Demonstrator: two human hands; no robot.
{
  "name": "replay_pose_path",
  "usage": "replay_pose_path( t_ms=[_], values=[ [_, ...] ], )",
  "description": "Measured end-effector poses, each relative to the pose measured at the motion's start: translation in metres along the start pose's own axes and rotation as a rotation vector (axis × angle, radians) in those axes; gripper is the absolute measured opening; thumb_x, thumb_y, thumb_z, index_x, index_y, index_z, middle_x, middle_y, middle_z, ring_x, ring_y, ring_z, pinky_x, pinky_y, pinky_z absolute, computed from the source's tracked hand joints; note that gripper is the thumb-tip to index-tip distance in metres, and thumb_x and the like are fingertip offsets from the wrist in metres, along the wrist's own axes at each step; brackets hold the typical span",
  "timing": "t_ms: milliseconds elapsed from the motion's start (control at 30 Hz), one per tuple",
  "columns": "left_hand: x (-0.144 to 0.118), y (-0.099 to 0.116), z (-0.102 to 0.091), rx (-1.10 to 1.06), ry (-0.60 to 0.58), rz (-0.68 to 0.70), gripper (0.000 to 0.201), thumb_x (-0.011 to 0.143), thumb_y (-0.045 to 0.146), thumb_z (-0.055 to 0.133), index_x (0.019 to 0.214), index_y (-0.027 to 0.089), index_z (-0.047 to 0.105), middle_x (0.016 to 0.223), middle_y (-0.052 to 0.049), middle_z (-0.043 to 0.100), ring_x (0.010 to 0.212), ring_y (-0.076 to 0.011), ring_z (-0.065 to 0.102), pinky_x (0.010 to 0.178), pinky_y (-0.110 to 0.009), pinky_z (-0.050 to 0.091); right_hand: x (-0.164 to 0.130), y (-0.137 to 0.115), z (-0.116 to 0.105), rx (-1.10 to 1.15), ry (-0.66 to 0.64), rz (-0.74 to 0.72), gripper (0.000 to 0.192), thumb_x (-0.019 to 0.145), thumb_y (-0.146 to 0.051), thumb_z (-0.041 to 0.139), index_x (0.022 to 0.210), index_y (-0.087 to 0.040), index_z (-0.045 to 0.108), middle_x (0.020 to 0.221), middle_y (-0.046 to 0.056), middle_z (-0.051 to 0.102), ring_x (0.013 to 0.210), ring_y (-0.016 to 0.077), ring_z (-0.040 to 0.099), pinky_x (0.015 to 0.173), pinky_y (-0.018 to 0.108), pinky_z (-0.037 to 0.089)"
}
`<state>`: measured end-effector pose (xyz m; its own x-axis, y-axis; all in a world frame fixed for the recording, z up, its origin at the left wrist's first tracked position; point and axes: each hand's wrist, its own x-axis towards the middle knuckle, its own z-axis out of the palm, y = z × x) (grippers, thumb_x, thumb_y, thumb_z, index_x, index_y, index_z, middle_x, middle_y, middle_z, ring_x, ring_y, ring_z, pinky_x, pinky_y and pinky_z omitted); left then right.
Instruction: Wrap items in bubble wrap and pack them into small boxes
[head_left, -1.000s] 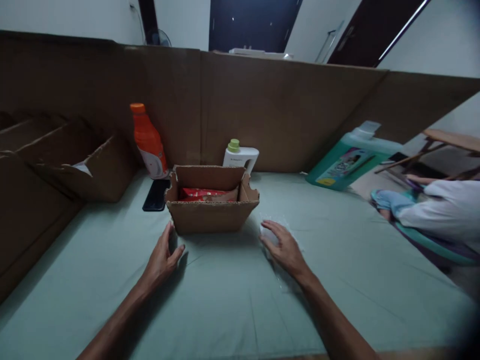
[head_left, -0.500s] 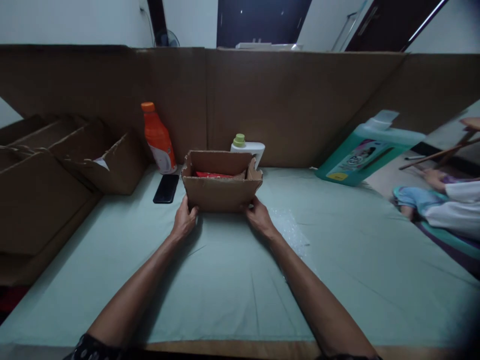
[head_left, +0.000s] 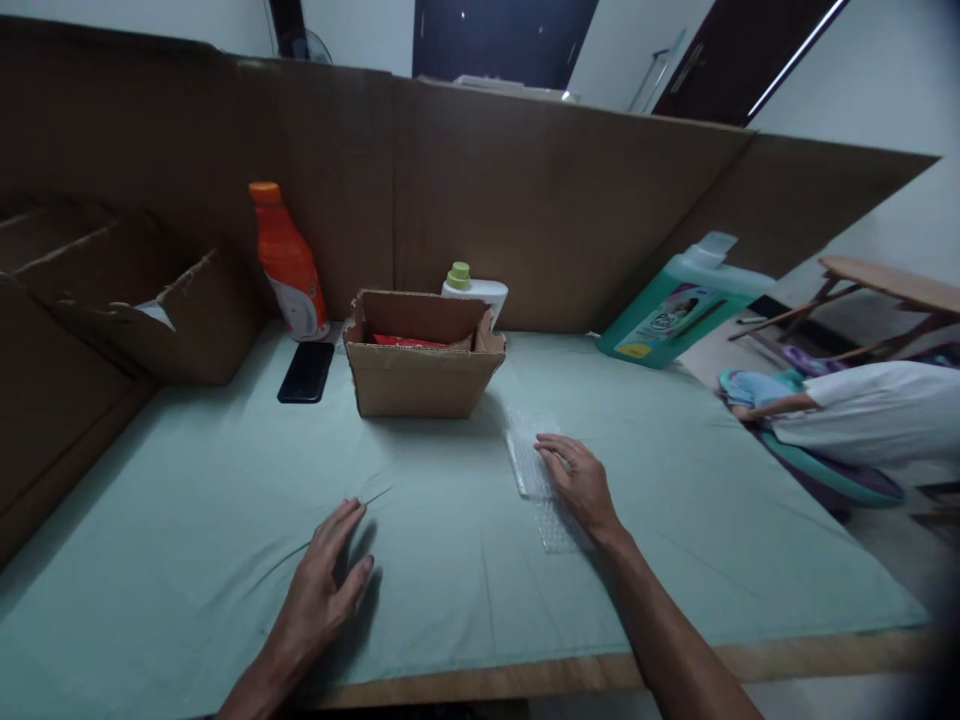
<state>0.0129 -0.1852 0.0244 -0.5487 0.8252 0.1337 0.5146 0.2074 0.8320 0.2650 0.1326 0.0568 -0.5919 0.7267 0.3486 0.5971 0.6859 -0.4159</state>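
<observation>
My left hand (head_left: 324,590): flat, fingers spread loosely, palm down on the green cloth (head_left: 450,620), holding nothing. My right hand (head_left: 581,485): open, fingers extended, palm resting on a clear sheet of bubble wrap (head_left: 529,465); the sheet is pressed under the hand, not gripped. Bubble wrap: lies flat on the cloth, one end showing beyond my fingertips toward the box, the other beside my wrist. Cardboard box (head_left: 421,365): open-topped, upright, on the cloth beyond both hands, apart from each; nearer my right hand, just past the far end of the bubble wrap. Red packet (head_left: 405,341): inside the box, only its top edge visible. Black phone (head_left: 306,371): flat on the cloth, just left of the box. Orange bottle (head_left: 286,262): upright behind the phone, against the cardboard wall. White bottle (head_left: 472,290) with green cap: directly behind the box. Green jug (head_left: 679,310): tilted, leaning at the far right of the wall.
</observation>
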Motion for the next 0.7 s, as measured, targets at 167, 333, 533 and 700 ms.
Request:
replay_pose_path(
  t_ms=[167,333,533,700],
  values=[
    [0.0,0.022,-0.002,-0.05,0.007,0.033,0.041,0.092,0.039,0.054,0.126,0.021,0.067,0.132,-0.013,0.068,0.122,-0.0278,0.065,0.104,-0.046,0.054,0.005,-0.012,0.003,-0.142,0.085,0.051,0.026,0.09,-0.036,0.057,0.106,-0.019,0.069,0.122,0.016,0.07,0.113,0.0313,0.062,0.094,0.046,0.046],
    [-0.005,0.03,-0.002,-0.144,-0.083,0.055,0.036,0.089,0.039,0.057,0.115,0.02,0.072,0.119,-0.012,0.074,0.112,-0.0257,0.07,0.099,-0.041,0.057,0.005,-0.003,-0.003,-0.243,0.086,0.106,0.01,0.085,-0.027,0.062,0.083,-0.018,0.067,0.095,0.014,0.075,0.093,0.0303,0.068,0.08,0.042,0.048],
    [-0.004,0.039,0.0,-0.419,-0.105,-0.191,0.052,0.084,0.046,0.065,0.127,0.017,0.063,0.127,-0.017,0.067,0.112,-0.0288,0.068,0.098,-0.046,0.055,-0.012,-0.086,-0.006,-0.22,0.101,-0.073,0.007,0.088,-0.02,0.061,0.092,-0.018,0.067,0.133,0.018,0.064,0.114,0.0317,0.064,0.09,0.045,0.049],
    [0.006,0.041,-0.002,-0.752,-0.054,-0.464,0.096,0.079,0.058,0.068,0.153,0.014,0.026,0.144,-0.025,0.051,0.123,-0.0344,0.061,0.089,-0.048,0.057,-0.057,-0.18,-0.011,0.348,-0.178,-0.529,0.031,0.091,-0.028,0.064,0.122,-0.022,0.064,0.128,0.013,0.068,0.111,0.0245,0.068,0.092,0.039,0.056]
  ],
)
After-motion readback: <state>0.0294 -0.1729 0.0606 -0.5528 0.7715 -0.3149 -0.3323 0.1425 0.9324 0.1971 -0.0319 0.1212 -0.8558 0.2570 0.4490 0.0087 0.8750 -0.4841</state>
